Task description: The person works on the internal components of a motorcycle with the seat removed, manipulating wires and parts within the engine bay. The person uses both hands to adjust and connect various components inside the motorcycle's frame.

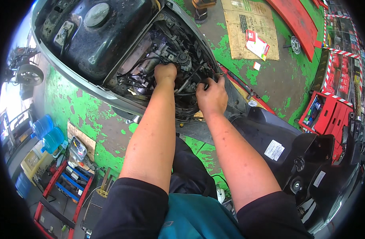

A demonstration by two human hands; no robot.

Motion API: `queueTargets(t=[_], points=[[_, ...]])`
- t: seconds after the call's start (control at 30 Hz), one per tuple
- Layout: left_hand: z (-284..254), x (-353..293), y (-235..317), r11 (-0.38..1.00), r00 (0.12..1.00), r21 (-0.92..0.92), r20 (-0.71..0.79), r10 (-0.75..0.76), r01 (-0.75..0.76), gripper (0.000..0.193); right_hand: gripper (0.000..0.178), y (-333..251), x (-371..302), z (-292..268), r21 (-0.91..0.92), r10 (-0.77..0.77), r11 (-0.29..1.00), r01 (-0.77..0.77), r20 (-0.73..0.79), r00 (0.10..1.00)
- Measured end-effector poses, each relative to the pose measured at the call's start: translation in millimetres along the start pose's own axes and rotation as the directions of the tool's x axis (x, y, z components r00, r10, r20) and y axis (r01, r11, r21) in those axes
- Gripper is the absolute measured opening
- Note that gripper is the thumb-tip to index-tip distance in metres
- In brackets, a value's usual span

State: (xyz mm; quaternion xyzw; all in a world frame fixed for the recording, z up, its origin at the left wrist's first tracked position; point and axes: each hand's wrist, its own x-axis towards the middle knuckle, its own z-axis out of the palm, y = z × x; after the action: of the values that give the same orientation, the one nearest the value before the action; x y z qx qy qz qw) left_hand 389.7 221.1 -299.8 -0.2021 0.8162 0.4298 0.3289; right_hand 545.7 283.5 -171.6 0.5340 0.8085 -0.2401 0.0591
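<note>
I have both arms stretched over a scooter's open engine bay [150, 51], full of dark hoses, cables and metal parts. My left hand [165, 73] is down among black cables [140, 63] near the middle of the bay, closed like a fist. Its fingertips are hidden beneath it. At the bay's right edge is my right hand [212, 95], thumb and fingers curled together in a pinch. What lies between them is too dark to name. A round dark engine part [184, 59] sits between and beyond the hands.
A black fuel tank [107, 44] with a round cap fills the scooter's upper left. Dark floorboard and front panels [266, 139] extend right. Flattened cardboard [252, 30] lies on the green floor. A red tool cabinet [329, 115] stands far right; blue water bottles [51, 139] are left.
</note>
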Motion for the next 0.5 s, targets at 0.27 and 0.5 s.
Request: queueTargets(t=[0.27, 0.5], points=[[-34, -90, 83, 0.792, 0.947, 0.521, 0.128, 0.295, -0.317, 0.038, 0.039, 9, 2, -4, 0.005, 0.035, 0.999, -0.035, -0.009, 0.999], [-95, -147, 108, 0.626, 0.781, 0.487, 0.228, 0.582, -0.609, 0.026, 0.039, 8, 2, -6, 0.001, 0.051, 0.999, -0.051, 0.020, 0.999]])
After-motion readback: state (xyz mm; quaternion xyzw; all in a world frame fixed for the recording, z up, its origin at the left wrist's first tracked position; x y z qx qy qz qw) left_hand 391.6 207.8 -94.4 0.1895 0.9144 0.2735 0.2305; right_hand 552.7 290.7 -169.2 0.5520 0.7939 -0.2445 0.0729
